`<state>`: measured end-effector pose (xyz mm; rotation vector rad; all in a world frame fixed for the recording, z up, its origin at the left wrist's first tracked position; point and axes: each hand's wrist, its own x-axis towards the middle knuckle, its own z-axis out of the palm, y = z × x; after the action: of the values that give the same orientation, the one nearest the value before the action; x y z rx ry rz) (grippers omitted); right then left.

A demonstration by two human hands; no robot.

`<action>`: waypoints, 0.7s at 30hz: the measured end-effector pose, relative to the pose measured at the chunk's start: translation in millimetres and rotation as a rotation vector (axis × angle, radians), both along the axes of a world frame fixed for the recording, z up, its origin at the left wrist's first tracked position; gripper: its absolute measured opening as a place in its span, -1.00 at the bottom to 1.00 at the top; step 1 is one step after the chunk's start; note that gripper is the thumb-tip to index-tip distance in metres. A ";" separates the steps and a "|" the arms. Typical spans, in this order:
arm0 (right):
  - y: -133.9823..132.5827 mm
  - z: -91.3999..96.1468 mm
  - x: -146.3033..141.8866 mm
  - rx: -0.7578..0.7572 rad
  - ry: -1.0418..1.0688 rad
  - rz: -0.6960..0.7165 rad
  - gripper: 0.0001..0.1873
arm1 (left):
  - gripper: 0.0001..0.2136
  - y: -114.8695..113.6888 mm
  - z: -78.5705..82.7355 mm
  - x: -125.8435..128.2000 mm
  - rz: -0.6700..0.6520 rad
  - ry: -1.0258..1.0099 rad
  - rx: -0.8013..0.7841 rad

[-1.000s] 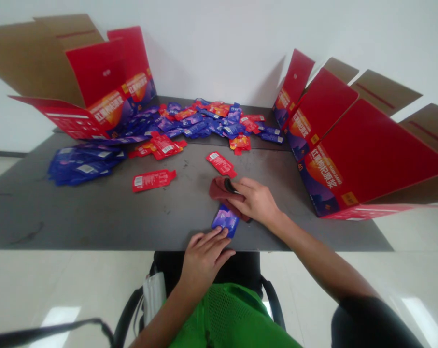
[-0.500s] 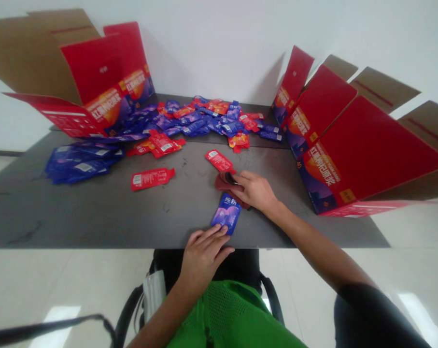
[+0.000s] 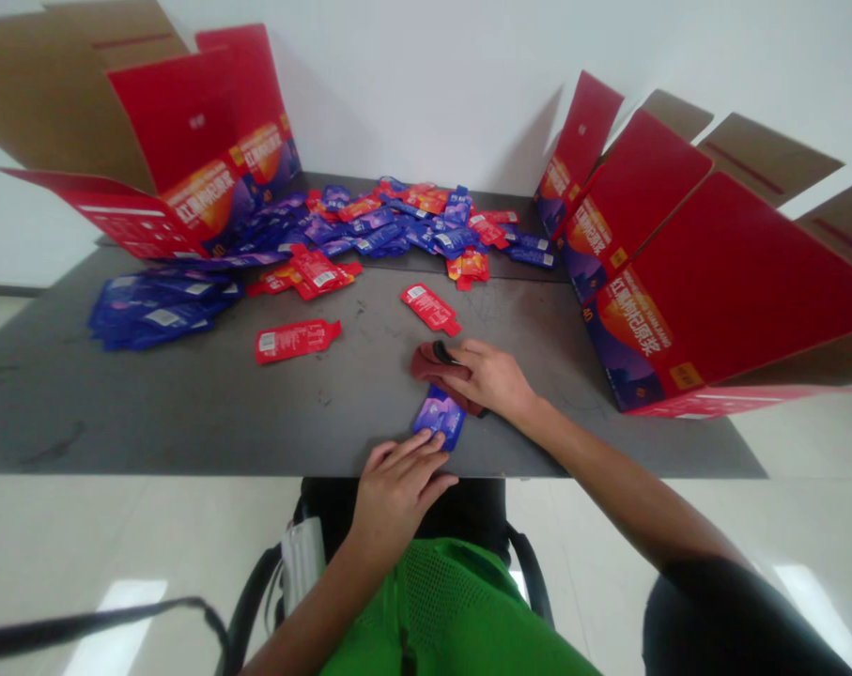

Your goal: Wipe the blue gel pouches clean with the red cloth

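Note:
My right hand (image 3: 486, 378) lies on a crumpled dark red cloth (image 3: 431, 362) on the grey table (image 3: 150, 413), its fingers gripping the cloth by a small black item (image 3: 445, 353). My left hand (image 3: 397, 493) sits at the table's near edge, fingertips resting on the lower end of a blue-purple sachet (image 3: 440, 418). The sachet's upper end reaches the cloth. A red sachet (image 3: 431, 309) lies just beyond the cloth, and another red sachet (image 3: 297, 341) lies further left.
Many red and blue sachets lie in a heap (image 3: 390, 228) at the table's far side, with a blue stack (image 3: 162, 310) at left. Flattened red cartons stand at left (image 3: 186, 160) and right (image 3: 707, 282). A chair and green mesh garment (image 3: 446, 610) lie below.
My right hand and the cloth have shifted slightly left, over the top of the blue-purple sachet. My left hand stays on the sachet, and the whole view has tilted slightly.

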<state>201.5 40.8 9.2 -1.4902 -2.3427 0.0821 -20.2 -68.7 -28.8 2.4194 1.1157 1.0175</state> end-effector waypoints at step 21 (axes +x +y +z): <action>11.9 3.1 22.9 0.050 -0.044 -0.126 -0.62 | -0.83 -0.1 6.5 -1.3 -0.012 0.039 0.003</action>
<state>224.4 52.8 12.3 -1.6262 -2.2607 -0.0423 -21.5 -68.8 -22.2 2.4553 1.1114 0.9726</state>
